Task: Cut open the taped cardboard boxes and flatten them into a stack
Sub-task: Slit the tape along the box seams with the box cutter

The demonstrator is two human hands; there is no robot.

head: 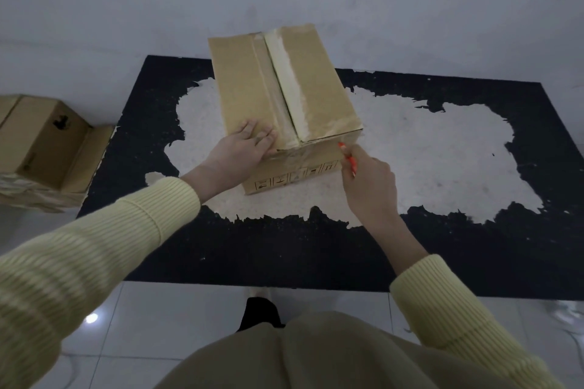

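A brown cardboard box (246,85) stands on a worn black mat (316,249), its top seam covered with a strip of tape (287,82). My left hand (246,145) presses flat on the near part of the left top flap. My right hand (369,180) grips a small red cutter (346,156), whose tip touches the tape at the top edge of the near end face, by the right corner. Clear tape runs down that near face above a row of printed symbols.
More cardboard boxes (41,142) lie in a pile at the left edge, off the mat. A white wall rises right behind the box. White glossy floor tiles (177,319) lie in front of the mat, where a dark foot (260,313) shows.
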